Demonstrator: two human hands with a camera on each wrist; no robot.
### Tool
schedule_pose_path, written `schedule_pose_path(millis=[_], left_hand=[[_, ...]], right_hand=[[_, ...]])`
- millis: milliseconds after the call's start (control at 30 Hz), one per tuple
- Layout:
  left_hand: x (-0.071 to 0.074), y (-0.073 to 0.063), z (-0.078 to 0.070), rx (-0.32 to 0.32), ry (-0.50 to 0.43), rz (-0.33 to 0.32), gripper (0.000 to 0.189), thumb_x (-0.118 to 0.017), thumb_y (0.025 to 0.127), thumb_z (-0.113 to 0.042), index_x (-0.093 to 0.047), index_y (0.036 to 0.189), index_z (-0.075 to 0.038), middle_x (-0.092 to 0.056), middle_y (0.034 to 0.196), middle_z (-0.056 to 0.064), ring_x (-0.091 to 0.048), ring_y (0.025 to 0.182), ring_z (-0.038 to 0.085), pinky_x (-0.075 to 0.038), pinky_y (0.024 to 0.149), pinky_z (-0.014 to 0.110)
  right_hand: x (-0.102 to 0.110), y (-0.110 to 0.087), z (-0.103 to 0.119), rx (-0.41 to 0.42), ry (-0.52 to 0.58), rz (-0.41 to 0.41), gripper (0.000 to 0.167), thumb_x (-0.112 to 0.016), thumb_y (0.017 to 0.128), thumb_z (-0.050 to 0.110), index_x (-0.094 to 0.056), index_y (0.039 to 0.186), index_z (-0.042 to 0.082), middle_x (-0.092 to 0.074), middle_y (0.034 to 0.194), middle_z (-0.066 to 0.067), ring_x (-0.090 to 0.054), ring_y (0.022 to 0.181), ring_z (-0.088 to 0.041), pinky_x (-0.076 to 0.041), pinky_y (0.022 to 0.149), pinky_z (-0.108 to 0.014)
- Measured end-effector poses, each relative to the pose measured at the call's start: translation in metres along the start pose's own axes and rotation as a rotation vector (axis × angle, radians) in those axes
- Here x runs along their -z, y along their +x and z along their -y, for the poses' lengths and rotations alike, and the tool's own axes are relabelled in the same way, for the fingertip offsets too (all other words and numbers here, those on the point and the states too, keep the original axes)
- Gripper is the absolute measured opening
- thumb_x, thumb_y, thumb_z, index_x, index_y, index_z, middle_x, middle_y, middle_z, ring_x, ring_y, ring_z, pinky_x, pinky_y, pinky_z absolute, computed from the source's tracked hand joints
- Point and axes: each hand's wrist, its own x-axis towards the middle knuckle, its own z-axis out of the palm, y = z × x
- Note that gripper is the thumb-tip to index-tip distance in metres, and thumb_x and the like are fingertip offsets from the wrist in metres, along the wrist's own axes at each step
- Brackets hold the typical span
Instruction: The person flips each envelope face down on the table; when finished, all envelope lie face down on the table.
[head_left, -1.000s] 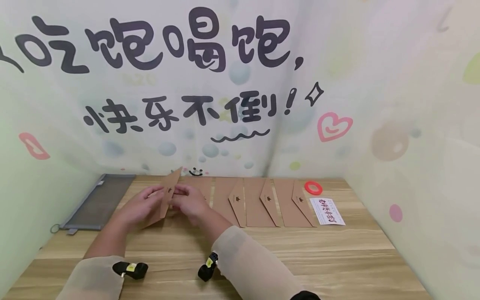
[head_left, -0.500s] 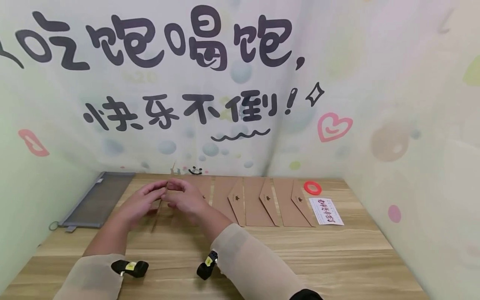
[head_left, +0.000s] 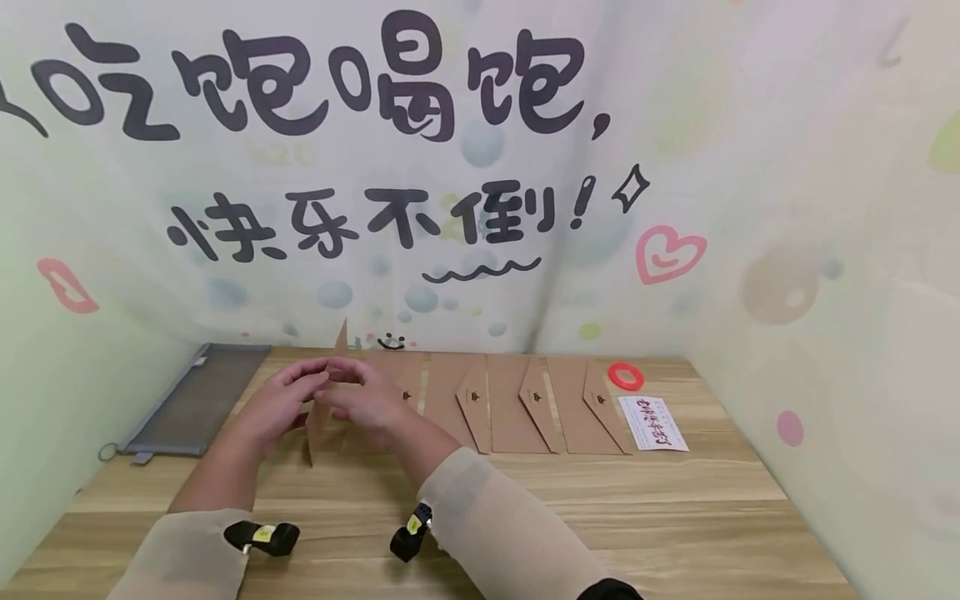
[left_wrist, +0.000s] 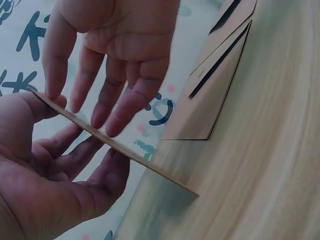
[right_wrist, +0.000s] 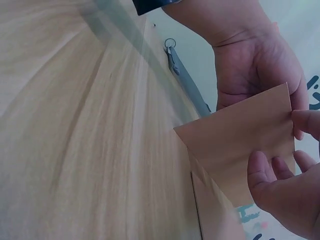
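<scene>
The brown envelope (head_left: 317, 435) is now turned nearly edge-on to the head camera, standing up between the two hands over the left part of the bench (head_left: 360, 533). A second ago it leaned over and showed its broad face with a small black print; half a second ago it was a bare line, and now a narrow strip shows again, one tip above the hands and the lower end below them.

The left hand (head_left: 279, 402) pinches it, thumb on one side and fingers on the other, as the left wrist view shows. The right hand (head_left: 369, 402) has come slightly further left since the first frame; its fingers are a little apart and lightly bent, their tips against or just beside the envelope's face and edge, not closed round it.

The rest lies as it did. Four flat envelopes (head_left: 512, 417) stay in a row to the right, the leftmost partly hidden by the right hand. Past the row's end are the red ring (head_left: 613, 377) and, just nearer the person, the white card (head_left: 654, 423) with dark red writing. The grey pouch (head_left: 187, 417) remains at the left, against the wall (head_left: 750, 150).
</scene>
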Motion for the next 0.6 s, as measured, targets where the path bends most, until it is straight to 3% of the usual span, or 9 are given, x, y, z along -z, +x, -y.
schedule_pose_path(millis=[67,167,333,467,600], left_hand=[[0.001,0.0,0.001,0.0,-0.028,-0.031,0.067,-0.044,0.113,-0.048,-0.029,0.17,-0.014,-0.028,0.176,0.018,-0.03,0.16,0.041,-0.033,0.126,0.065],[0.003,0.002,0.002,-0.009,-0.055,-0.076,0.065,-0.044,0.114,-0.046,-0.032,0.168,-0.012,-0.03,0.174,0.017,-0.033,0.157,0.036,-0.042,0.122,0.052],[0.006,0.005,0.002,-0.026,-0.077,-0.13,0.06,-0.046,0.114,-0.042,-0.038,0.165,-0.012,-0.042,0.164,0.009,-0.05,0.136,0.014,-0.052,0.095,0.019],[0.008,0.006,0.002,-0.013,-0.09,-0.189,0.057,-0.047,0.113,-0.037,-0.04,0.164,-0.012,-0.044,0.164,0.007,-0.051,0.119,-0.001,-0.05,0.089,0.011],[0.01,0.008,0.005,-0.024,-0.101,-0.278,0.054,-0.047,0.113,-0.026,-0.042,0.164,-0.008,-0.042,0.169,0.012,-0.052,0.112,-0.007,-0.05,0.088,0.008]], right_hand=[[-0.001,0.0,-0.001,-0.008,-0.011,0.005,0.052,-0.081,0.093,0.012,-0.067,0.142,0.023,-0.068,0.133,0.001,-0.069,0.114,-0.015,-0.056,0.11,-0.056],[-0.001,0.0,-0.004,-0.027,-0.019,0.01,0.053,-0.08,0.095,0.012,-0.064,0.145,0.022,-0.069,0.139,-0.004,-0.07,0.118,-0.017,-0.056,0.112,-0.056],[0.0,0.001,-0.007,-0.051,-0.027,0.024,0.056,-0.077,0.096,0.011,-0.061,0.149,0.019,-0.067,0.145,-0.011,-0.071,0.12,-0.021,-0.056,0.111,-0.056],[0.0,0.002,-0.011,-0.089,-0.041,0.033,0.059,-0.076,0.097,0.01,-0.057,0.153,0.017,-0.064,0.15,-0.014,-0.07,0.116,-0.02,-0.058,0.106,-0.052],[0.0,0.004,-0.015,-0.118,-0.02,0.022,0.061,-0.074,0.097,0.009,-0.055,0.154,0.014,-0.067,0.145,-0.013,-0.07,0.11,-0.019,-0.06,0.093,-0.04]])
